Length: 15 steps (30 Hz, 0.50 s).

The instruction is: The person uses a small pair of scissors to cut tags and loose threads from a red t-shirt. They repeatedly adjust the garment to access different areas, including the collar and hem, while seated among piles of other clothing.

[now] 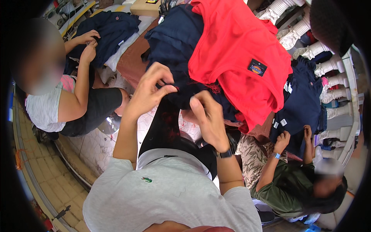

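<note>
My left hand (pixel 146 92) is closed, with thumb and fingers pinched on the edge of a navy garment (pixel 176 42). A small spot of red shows at its thumb tip. My right hand (pixel 210 120) hovers just right of it, thumb and fingers curled together; whatever it may hold is too small to make out. Beyond both hands lies a red garment (pixel 235 46) with a black label inside its neckline, spread over the navy cloth. Loose red threads (pixel 206 86) hang from its near edge.
A person at the left handles a navy garment (pixel 110 33). Another, at the lower right, holds more navy garments (pixel 299 100) with white tags. White ribbed tubes (pixel 334 65) line the right side. A cardboard box (pixel 145 8) stands at the back.
</note>
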Each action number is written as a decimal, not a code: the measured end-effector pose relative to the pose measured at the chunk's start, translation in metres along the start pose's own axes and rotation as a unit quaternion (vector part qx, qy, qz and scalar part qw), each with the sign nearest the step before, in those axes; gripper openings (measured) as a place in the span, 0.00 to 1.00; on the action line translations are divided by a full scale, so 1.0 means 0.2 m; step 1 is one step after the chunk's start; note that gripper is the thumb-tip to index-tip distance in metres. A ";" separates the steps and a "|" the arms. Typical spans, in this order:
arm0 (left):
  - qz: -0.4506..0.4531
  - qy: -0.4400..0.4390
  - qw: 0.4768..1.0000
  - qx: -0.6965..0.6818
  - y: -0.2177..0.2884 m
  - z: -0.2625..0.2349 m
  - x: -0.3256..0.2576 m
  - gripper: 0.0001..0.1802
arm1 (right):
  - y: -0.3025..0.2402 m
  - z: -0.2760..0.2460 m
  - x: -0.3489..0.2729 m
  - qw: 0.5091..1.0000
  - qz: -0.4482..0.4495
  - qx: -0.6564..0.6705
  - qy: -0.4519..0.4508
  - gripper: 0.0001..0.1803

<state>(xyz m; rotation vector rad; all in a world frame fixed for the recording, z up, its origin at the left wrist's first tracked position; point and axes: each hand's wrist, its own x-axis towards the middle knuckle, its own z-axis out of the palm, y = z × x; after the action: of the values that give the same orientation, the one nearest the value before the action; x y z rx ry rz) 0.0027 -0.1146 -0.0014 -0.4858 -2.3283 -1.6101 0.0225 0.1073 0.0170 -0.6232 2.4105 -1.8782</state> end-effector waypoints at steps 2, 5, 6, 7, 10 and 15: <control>0.032 0.067 0.996 0.042 0.02 0.02 0.05 0.11 | -0.09 -0.04 -0.01 0.983 -0.044 -0.120 0.131 0.12; 0.113 0.087 0.983 0.119 0.04 0.11 0.15 0.14 | -0.06 -0.08 0.11 0.940 -0.162 -0.226 0.195 0.20; 0.135 0.073 0.976 0.156 0.03 0.13 0.18 0.15 | -0.05 -0.09 0.14 0.941 -0.179 -0.239 0.159 0.21; 0.155 0.059 0.967 0.193 0.02 0.14 0.21 0.15 | -0.05 -0.10 0.16 0.940 -0.196 -0.251 0.123 0.21; 0.152 0.076 0.984 0.061 0.04 0.11 0.34 0.11 | -0.15 -0.19 0.24 0.952 -0.196 -0.189 0.137 0.20; 0.129 0.063 0.964 -0.223 0.27 0.10 0.59 0.06 | -0.32 -0.36 0.45 0.969 -0.177 -0.103 0.141 0.14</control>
<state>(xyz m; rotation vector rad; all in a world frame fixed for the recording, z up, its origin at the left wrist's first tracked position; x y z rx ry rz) -0.0826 -0.0629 0.0856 -0.7221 -1.7204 -1.9634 -0.0596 0.1315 0.1172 -0.9100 2.8670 -1.9704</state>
